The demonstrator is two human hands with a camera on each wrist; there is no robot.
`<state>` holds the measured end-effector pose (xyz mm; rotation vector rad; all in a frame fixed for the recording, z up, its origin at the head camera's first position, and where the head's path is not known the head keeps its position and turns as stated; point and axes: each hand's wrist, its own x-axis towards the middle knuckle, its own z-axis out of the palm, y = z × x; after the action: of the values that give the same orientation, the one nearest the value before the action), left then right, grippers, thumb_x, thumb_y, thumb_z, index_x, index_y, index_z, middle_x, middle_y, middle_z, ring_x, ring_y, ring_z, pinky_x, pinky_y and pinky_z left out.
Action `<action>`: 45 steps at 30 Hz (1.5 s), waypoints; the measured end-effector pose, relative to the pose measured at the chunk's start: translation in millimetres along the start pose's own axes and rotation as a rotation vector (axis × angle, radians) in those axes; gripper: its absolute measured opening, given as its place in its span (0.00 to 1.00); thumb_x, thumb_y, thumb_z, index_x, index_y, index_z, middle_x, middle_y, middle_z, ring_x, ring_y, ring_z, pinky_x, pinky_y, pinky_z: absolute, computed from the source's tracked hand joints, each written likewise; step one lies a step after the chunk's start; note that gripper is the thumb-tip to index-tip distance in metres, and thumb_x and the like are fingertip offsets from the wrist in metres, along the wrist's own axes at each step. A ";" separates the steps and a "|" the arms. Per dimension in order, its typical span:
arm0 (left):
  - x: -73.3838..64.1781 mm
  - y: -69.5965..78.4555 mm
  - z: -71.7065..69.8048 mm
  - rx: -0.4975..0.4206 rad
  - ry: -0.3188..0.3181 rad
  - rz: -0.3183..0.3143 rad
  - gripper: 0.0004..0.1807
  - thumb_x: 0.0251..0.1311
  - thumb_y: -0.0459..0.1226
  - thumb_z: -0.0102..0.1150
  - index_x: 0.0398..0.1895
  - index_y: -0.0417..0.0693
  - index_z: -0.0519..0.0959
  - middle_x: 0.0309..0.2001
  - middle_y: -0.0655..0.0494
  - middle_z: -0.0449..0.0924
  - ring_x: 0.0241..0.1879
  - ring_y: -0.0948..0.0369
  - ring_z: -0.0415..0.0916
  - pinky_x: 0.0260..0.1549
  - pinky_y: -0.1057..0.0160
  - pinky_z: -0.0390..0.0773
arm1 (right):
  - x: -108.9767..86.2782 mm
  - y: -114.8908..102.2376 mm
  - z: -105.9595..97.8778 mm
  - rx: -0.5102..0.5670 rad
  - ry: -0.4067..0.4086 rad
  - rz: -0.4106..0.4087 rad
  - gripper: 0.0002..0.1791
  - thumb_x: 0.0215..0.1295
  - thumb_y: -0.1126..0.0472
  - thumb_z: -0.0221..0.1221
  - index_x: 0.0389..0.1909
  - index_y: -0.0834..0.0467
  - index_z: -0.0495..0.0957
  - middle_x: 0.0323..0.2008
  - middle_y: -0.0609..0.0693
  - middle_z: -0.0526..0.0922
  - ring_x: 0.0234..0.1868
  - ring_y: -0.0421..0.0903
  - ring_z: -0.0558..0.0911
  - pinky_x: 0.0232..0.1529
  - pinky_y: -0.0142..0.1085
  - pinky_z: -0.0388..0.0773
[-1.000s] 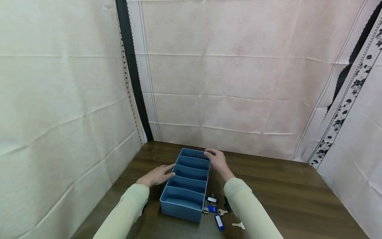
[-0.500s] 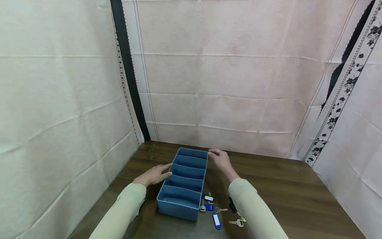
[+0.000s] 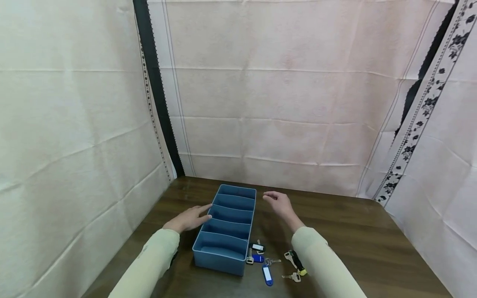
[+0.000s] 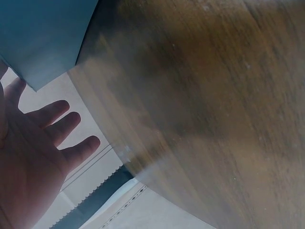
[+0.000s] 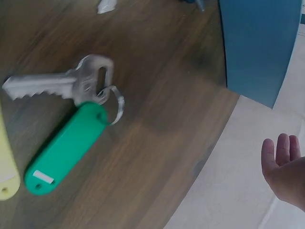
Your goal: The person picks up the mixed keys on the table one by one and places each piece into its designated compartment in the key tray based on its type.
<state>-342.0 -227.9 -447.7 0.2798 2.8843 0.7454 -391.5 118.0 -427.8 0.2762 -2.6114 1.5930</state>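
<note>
A blue box with several compartments (image 3: 220, 267) stands on the table. My left hand (image 3: 189, 218) rests at its left rim, index finger and thumb touching the edge; the left wrist view shows the other fingers spread and straight. My right hand (image 3: 280, 205) hangs to the right of the box's far end, apart from it, fingers loosely bent. Nothing shows in the right hand (image 5: 286, 171) in the right wrist view. Beneath the right forearm lie a green key tag (image 5: 66, 148) with a key (image 5: 52, 86) on a ring and a yellow key tag (image 5: 5, 171).
By the box's near right corner lie a blue tag (image 3: 267, 275), another blue tag (image 3: 258, 258), a black tag (image 3: 257, 247) and keys. A loose-looking key (image 3: 292, 277) lies farther right. Pale cloth (image 3: 261, 103) hangs behind the wooden table (image 3: 354, 240).
My right hand has moved from the box's far compartment out to the right, away from the rim. The left hand stays at the left rim. The view has turned slightly right.
</note>
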 end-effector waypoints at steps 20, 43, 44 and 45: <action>-3.3 -4.9 3.1 0.005 -0.003 -0.030 0.33 0.73 0.55 0.47 0.78 0.62 0.57 0.74 0.39 0.57 0.71 0.37 0.55 0.62 0.29 0.57 | -26.4 31.4 -7.6 -0.072 -0.110 0.001 0.14 0.72 0.53 0.59 0.53 0.52 0.83 0.50 0.50 0.83 0.52 0.51 0.80 0.55 0.53 0.76; 0.8 -3.1 0.7 0.005 -0.006 0.032 0.33 0.73 0.55 0.47 0.78 0.59 0.57 0.73 0.38 0.58 0.71 0.37 0.54 0.63 0.32 0.57 | -59.4 60.5 -9.9 -0.124 -0.392 -0.117 0.17 0.71 0.52 0.60 0.53 0.57 0.82 0.45 0.47 0.81 0.46 0.47 0.78 0.47 0.46 0.77; 0.9 -3.2 0.8 0.005 -0.006 0.041 0.33 0.74 0.55 0.47 0.78 0.58 0.57 0.73 0.38 0.58 0.71 0.37 0.54 0.63 0.32 0.57 | -60.4 61.0 -9.7 -0.123 -0.399 -0.121 0.16 0.71 0.52 0.60 0.52 0.58 0.82 0.45 0.47 0.82 0.46 0.47 0.78 0.47 0.46 0.77; 0.9 -3.2 1.1 0.003 -0.007 0.041 0.33 0.74 0.54 0.47 0.78 0.59 0.57 0.73 0.39 0.58 0.72 0.38 0.54 0.63 0.32 0.57 | -61.3 61.7 -9.2 -0.124 -0.406 -0.123 0.16 0.71 0.52 0.60 0.52 0.57 0.82 0.45 0.47 0.82 0.46 0.47 0.78 0.47 0.45 0.77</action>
<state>-343.1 -230.0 -450.3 0.3417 2.8819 0.7452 -343.4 160.8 -486.9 0.8115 -2.8958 1.4555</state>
